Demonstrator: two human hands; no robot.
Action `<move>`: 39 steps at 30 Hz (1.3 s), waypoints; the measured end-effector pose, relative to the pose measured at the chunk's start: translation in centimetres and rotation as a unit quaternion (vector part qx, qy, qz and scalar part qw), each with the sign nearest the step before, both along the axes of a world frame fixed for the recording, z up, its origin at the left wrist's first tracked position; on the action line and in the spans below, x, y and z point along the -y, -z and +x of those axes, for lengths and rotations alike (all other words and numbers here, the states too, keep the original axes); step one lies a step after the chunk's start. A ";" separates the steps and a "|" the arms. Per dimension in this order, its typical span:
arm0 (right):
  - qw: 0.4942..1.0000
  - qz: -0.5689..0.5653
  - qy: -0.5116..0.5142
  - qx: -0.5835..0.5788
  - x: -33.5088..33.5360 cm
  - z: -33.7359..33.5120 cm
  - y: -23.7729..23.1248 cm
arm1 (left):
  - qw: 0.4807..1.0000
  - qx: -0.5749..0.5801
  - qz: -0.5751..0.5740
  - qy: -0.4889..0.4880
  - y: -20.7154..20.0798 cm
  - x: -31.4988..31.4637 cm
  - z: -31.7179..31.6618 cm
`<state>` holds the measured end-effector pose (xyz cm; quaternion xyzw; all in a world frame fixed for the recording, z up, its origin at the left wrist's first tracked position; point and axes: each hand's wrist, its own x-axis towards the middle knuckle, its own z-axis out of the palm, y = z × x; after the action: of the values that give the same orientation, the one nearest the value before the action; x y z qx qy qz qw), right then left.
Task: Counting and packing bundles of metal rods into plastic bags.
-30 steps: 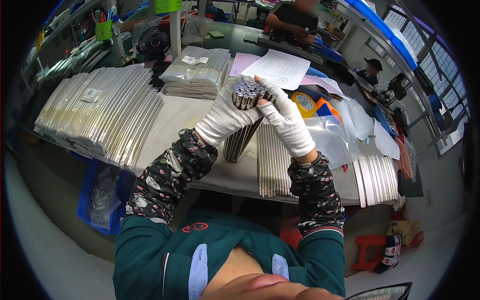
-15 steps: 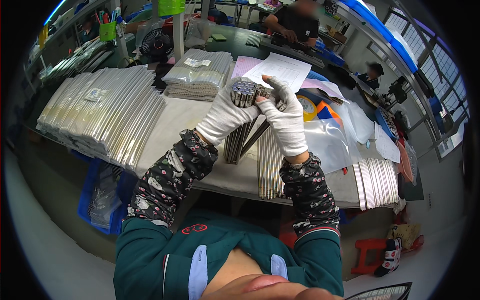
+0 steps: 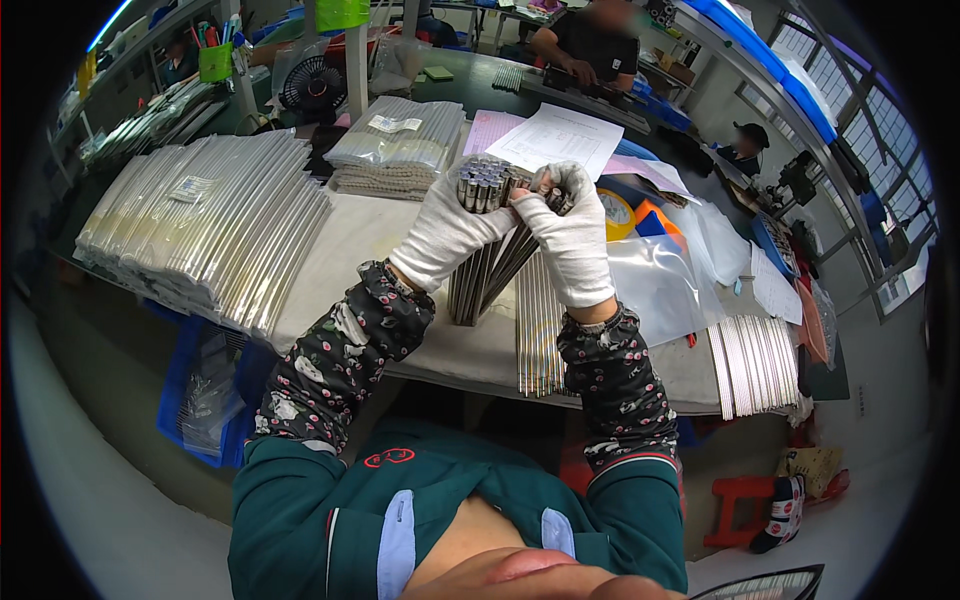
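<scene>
A thick bundle of slim metal rods (image 3: 468, 285) stands nearly upright above the cloth-covered table. My left hand (image 3: 440, 232), in a white glove with bare fingertips, wraps round the bundle just under its top ends. In a matching glove, my right hand (image 3: 572, 245) curls its fingers round the tops of several metal rods (image 3: 513, 262) that slant out from the bundle; their lower ends meet it. Beneath my right wrist, a row of loose metal rods (image 3: 540, 335) lies side by side on the table.
Bagged rods (image 3: 200, 225) are piled at the left, with another bagged stack (image 3: 395, 150) behind. Paper sheets (image 3: 560, 140), yellow tape (image 3: 615, 215) and clear plastic bags (image 3: 655, 285) lie beyond and to the right. White-looking rods (image 3: 755, 365) rest near the right edge. A co-worker (image 3: 590, 45) sits opposite.
The fingers of my right hand have curled in round the rod tops, where the index finger was stretched up before. More rods now slant toward that hand. My left hand barely moves.
</scene>
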<state>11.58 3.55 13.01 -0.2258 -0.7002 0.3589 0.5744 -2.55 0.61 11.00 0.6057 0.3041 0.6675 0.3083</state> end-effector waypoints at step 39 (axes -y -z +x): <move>0.999 0.042 -0.002 -0.008 0.9 -1.3 -0.8 | 0.998 0.052 -0.015 0.018 0.6 1.1 -0.9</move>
<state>10.25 2.69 13.82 -0.1973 -0.7103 0.3321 0.5885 -3.42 -0.47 10.45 0.5711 0.2865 0.6876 0.3449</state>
